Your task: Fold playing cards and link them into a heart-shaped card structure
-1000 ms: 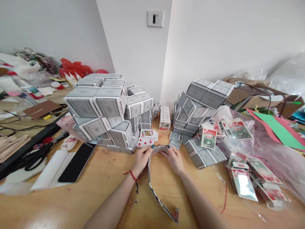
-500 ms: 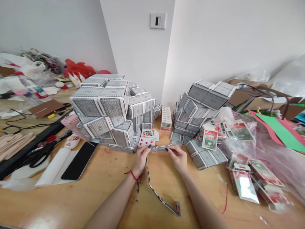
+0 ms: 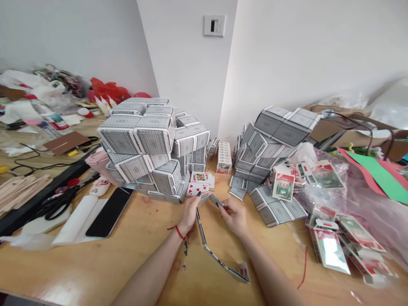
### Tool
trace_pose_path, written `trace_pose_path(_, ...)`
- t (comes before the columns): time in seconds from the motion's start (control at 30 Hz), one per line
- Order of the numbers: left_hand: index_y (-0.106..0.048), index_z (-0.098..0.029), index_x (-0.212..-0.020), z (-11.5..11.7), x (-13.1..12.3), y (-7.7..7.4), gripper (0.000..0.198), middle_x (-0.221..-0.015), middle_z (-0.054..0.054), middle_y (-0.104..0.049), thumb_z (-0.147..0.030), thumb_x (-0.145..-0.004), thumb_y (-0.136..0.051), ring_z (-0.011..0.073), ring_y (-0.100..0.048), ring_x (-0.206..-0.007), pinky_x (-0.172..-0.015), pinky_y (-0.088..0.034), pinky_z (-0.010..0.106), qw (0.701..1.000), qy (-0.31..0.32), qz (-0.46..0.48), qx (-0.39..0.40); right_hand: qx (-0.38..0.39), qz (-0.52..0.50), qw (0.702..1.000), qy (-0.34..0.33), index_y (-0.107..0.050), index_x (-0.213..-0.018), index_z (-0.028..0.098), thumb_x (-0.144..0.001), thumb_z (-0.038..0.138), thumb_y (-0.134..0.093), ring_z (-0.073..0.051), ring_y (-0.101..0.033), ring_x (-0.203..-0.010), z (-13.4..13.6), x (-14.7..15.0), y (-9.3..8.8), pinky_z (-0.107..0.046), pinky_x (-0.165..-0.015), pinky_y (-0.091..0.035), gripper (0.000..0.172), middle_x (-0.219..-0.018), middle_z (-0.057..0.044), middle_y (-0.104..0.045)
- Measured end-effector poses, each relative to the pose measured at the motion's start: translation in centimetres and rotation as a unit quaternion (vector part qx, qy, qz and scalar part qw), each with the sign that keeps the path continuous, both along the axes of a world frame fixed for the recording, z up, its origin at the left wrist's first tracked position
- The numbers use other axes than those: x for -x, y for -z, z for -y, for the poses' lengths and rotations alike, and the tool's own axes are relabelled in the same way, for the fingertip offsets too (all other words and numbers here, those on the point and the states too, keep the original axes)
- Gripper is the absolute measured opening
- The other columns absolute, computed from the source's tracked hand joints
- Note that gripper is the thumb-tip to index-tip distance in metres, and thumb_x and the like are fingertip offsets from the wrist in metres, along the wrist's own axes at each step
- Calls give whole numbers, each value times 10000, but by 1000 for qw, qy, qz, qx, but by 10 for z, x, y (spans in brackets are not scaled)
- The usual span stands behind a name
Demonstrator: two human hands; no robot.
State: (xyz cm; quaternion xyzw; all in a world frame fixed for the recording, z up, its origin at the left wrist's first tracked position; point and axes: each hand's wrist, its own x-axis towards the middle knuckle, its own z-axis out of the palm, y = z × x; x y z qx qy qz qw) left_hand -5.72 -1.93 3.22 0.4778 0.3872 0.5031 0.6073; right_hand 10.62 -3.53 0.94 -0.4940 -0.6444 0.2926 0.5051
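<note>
A long strip of joined, folded playing cards (image 3: 219, 264) stands on edge on the table, curving from my left hand toward the table's front. My left hand (image 3: 190, 211) pinches the strip near its far bend. In my right hand (image 3: 234, 215) the strip's far end is held between thumb and fingers, and it angles down there. Just beyond my left fingers, loose face-up playing cards (image 3: 198, 188) lie in a small pile. Grey-backed card blocks rise as a tall stack (image 3: 149, 144) on the left and another stack (image 3: 258, 155) on the right.
On the left lie a black phone (image 3: 110, 212), a white paper roll (image 3: 76, 221) and black scissors (image 3: 55, 208). Opened card boxes (image 3: 331, 250) and clear plastic (image 3: 379, 182) crowd the right. A red thread (image 3: 304, 265) lies near my right forearm.
My right hand has come slightly nearer and lower, bending the strip's far end into an angle where it was nearly straight. My left hand keeps its pinch. The view has shifted slightly.
</note>
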Motion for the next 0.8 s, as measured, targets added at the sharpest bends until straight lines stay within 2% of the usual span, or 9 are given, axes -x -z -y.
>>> trace_pose_path(0.23, -654, -128, -945, -3, -2, 0, 362, -1018, 79, -648, -349, -761, -434, 224, -544, -1028, -958, -367, 371, 1000, -15, -10, -6, -42, 59, 997, -24, -553, -569, 227, -753, 235, -549, -130, -432, -514, 7, 12, -1, -243, -510, -308, 184, -538, -2, -481)
trace_pose_path(0.33, -641, -126, -972, -2, -3, 0, 358, -1064, 75, -628, -337, -765, -439, 219, -526, -1056, -988, -335, 368, 999, -25, -26, -14, -73, 126, 989, -13, -507, -579, 213, -791, 211, -477, -131, -425, -523, 11, 22, -1, -239, -515, -313, 214, -558, -9, -472)
trace_pose_path(0.5, -624, -127, -1009, 4, -8, 3, 340, -1085, 73, -617, -302, -779, -445, 219, -540, -1036, -951, -379, 357, 998, 20, -50, -28, -111, 253, 960, -39, -487, -725, 187, -798, 138, -394, -160, -491, -657, 11, 35, -1, -256, -592, -397, 127, -694, -45, -526)
trace_pose_path(0.63, -634, -136, -989, 5, -10, 5, 314, -1066, 65, -628, -287, -789, -445, 218, -517, -1069, -950, -382, 349, 997, 41, -53, -30, -102, 251, 961, -56, -476, -837, 188, -780, 127, -409, -186, -513, -771, 10, 37, -5, -293, -676, -443, 107, -792, -62, -545)
trace_pose_path(0.8, -636, -136, -987, 4, -8, 7, 309, -1065, 66, -629, -278, -789, -446, 217, -519, -1069, -956, -375, 353, 997, 45, -46, -32, -70, 244, 966, -55, -475, -862, 189, -756, 148, -444, -191, -508, -796, 9, 36, -9, -303, -702, -445, 118, -826, -67, -545)
